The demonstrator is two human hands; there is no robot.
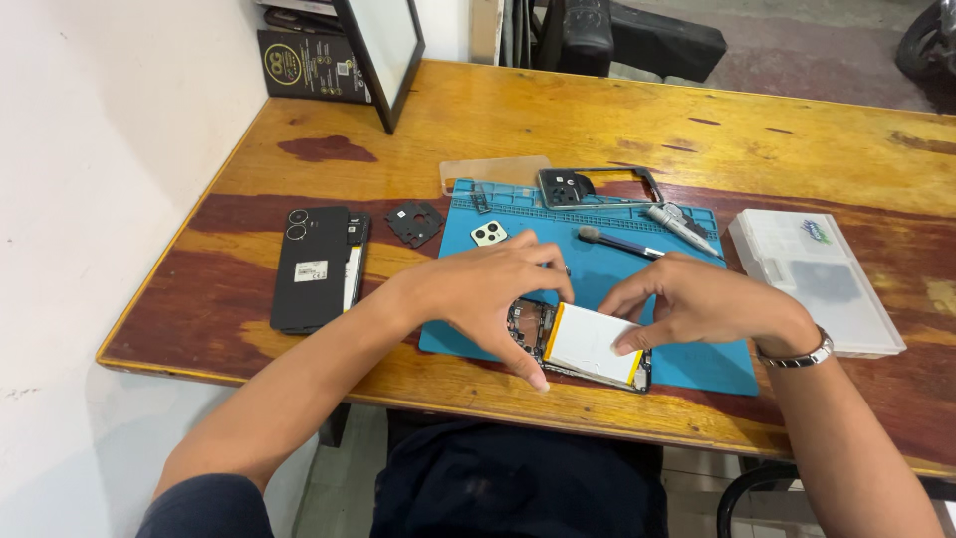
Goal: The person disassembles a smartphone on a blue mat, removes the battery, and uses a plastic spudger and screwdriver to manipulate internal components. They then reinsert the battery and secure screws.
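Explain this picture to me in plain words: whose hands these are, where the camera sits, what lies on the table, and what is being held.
One camera, worn on the person's head, looks down at their own two bare hands. The left hand and right hand both grip an opened phone, its white battery showing, on a blue work mat. The mat lies on a wooden table. Nearby: a black phone back cover, a small camera module, a phone frame, a brush and a clear plastic parts box.

The hands (597, 299) hid much of the opened phone (588, 349), the surface (597, 120) ran off the right edge, and the tray's (817, 279) contents were too small to tell.
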